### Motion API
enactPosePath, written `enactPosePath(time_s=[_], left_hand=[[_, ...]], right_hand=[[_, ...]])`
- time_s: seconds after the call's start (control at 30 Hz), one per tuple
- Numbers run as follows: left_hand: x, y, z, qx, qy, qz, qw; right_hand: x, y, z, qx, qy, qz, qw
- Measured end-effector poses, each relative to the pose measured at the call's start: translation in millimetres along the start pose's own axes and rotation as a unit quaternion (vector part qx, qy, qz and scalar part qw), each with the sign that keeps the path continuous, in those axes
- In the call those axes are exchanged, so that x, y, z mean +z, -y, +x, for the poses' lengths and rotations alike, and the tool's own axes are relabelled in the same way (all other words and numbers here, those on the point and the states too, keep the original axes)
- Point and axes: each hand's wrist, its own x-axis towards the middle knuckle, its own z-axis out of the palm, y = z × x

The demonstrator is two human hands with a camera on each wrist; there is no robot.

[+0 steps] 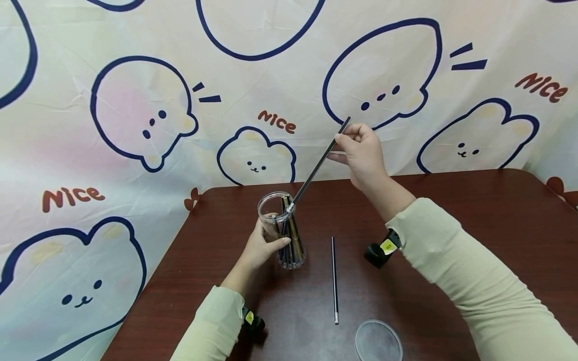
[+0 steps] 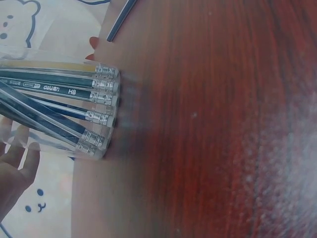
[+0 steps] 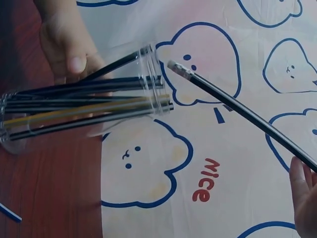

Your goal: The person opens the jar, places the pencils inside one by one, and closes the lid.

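A clear plastic jar (image 1: 260, 213) stands slightly tilted on the table, with its mouth uncovered. My left hand (image 1: 262, 245) grips its side. Inside, several pencils (image 2: 54, 88) show their metal-banded eraser ends at the jar's bottom; most are dark, one yellowish. Above and to the right, my right hand (image 1: 365, 156) pinches one dark pencil (image 1: 319, 164) near its upper end. That pencil slants down toward the jar's mouth. Its eraser end (image 3: 179, 69) is just outside the rim in the right wrist view. Another dark pencil (image 1: 334, 281) lies on the table between the arms.
A round translucent lid (image 1: 378, 341) lies near the front of the brown table (image 1: 433, 220). Behind the table hangs a pale cloth (image 1: 253, 100) printed with blue-outlined cartoon figures. Dark wrist cameras (image 1: 379, 253) are strapped on both wrists.
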Motion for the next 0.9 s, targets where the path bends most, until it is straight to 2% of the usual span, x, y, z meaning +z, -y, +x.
enactPosePath(time_s=[0.2, 0.4, 0.67, 0.9], left_hand=[[-0.5, -0.7, -0.9, -0.008, -0.007, 0.005, 0.9999], [-1.2, 0.8, -0.7, -0.006, -0.005, 0.003, 1.0], [-1.3, 0.4, -0.4, -0.01, -0.003, 0.017, 0.9998], [-2.1, 3.4, 1.6, -0.013, 0.003, 0.013, 0.9998]], right_hand=[[12.4, -8.8, 0.1, -0.008, -0.011, 0.013, 1.0], [21.7, -25.9, -0.3, -0.018, -0.003, -0.011, 1.0], [29.1, -40.3, -2.2, -0.049, 0.027, -0.034, 0.998], [39.6, -48.2, -7.2, -0.092, 0.073, -0.025, 0.993]])
